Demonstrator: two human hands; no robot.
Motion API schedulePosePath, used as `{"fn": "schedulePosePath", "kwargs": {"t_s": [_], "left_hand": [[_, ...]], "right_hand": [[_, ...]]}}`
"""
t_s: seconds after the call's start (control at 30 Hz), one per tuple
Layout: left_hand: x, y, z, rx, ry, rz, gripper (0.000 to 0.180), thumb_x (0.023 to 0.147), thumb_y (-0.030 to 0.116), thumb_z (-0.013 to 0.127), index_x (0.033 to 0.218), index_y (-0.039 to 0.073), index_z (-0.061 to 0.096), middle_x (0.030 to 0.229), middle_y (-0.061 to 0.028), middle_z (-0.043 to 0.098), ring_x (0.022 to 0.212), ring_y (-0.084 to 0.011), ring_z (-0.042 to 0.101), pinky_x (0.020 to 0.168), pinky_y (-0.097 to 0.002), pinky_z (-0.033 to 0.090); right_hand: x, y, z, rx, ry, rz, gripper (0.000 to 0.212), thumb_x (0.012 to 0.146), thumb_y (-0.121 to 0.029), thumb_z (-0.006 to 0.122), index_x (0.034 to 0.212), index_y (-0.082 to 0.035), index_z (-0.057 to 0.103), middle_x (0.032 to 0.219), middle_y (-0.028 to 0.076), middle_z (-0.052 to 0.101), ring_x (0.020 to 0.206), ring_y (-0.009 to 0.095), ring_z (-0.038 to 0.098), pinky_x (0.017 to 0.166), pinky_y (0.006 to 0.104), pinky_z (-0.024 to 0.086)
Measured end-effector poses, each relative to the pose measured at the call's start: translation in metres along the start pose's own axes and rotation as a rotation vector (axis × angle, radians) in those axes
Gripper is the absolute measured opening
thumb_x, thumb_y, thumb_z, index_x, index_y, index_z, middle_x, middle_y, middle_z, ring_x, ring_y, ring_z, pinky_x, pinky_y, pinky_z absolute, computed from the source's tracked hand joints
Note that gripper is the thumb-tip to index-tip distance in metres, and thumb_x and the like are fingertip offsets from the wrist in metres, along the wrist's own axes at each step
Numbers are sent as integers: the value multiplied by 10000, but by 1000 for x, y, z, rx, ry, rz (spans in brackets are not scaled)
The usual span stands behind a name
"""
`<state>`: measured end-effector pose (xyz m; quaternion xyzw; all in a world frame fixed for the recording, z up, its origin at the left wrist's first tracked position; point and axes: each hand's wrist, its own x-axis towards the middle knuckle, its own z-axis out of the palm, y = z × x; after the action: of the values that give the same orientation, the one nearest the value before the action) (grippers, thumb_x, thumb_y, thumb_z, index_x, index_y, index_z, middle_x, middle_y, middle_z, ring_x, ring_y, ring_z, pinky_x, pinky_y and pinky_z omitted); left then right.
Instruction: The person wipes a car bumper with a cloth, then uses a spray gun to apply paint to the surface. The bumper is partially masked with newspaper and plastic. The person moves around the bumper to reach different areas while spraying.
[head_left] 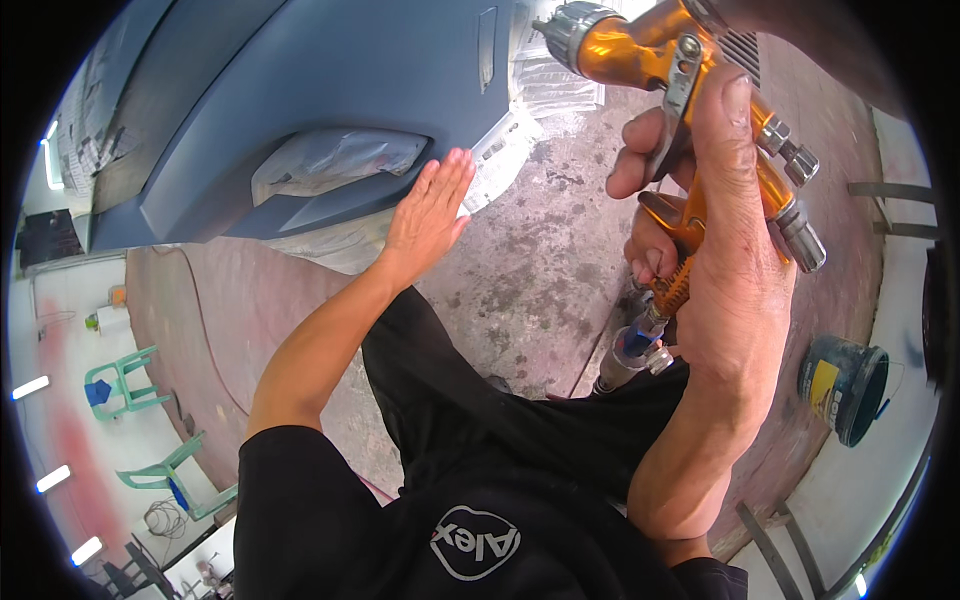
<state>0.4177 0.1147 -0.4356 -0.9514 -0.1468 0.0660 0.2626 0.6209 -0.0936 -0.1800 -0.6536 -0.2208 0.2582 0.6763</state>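
Observation:
My right hand [735,210] is wrapped round the handle of an orange spray gun [622,52], raised close to the camera. Some of its fingers lie by the metal trigger. The silver nozzle points left, above the grey car body panel [330,75]. Below the handle hangs a clear-and-metal fitting [632,345]. My left hand [430,208] is stretched flat, empty, fingers together, at the panel's lower edge beside a recess masked with film [340,165]. Whether it touches the panel I cannot tell. Masking paper [500,160] lines the panel's right and lower edges.
A dark bucket [850,390] with a yellow label stands on the stained concrete floor [540,240] at right. Green plastic chairs [130,390] are at the left wall. A thin hose [205,320] runs along the floor at left.

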Motion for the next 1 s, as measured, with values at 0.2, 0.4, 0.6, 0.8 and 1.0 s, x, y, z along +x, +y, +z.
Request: {"fn": "schedulePosePath", "kwargs": {"t_s": [0.2,0.4,0.6,0.8,1.0], "left_hand": [[2,-6,26,-23,-25,-145,956,1025,536,675,1745,31,299,1846,-125,230,1729,-281,120,1405,-468,56],[-6,8,33,-216,94,-167,949,1030,502,686,1751,36,283,1846,-134,228,1726,-289,132,1404,-473,72],[-11,11,35,-53,-163,16,861,1027,462,689,1698,21,377,1786,-166,346,1689,-322,242,1390,-500,138],[-133,91,-45,-736,-307,-29,664,1046,431,681,1545,4,588,1619,-210,570,1576,-405,435,1324,-628,243],[-245,88,-120,-814,-538,-398,763,1100,447,639,1694,30,406,1766,-227,363,1642,-411,323,1333,-590,221]], "right_hand": [[2,6,-1,-25,-58,22,689,1055,-692,647,1106,-12,745,835,75,719,512,53,498,502,221,420],[-2,3,4,-136,-4,-43,712,1050,-707,643,1156,-8,731,839,74,715,507,49,489,502,232,423],[-4,11,12,22,37,89,673,1063,-682,645,1110,-17,736,820,76,713,503,46,487,491,225,418],[2,-5,17,30,67,59,594,1073,-623,675,1079,-35,759,822,73,715,523,56,517,499,224,425],[27,22,5,1,-60,46,586,1080,-578,695,1306,-40,743,892,56,701,596,58,547,524,230,440]]}}
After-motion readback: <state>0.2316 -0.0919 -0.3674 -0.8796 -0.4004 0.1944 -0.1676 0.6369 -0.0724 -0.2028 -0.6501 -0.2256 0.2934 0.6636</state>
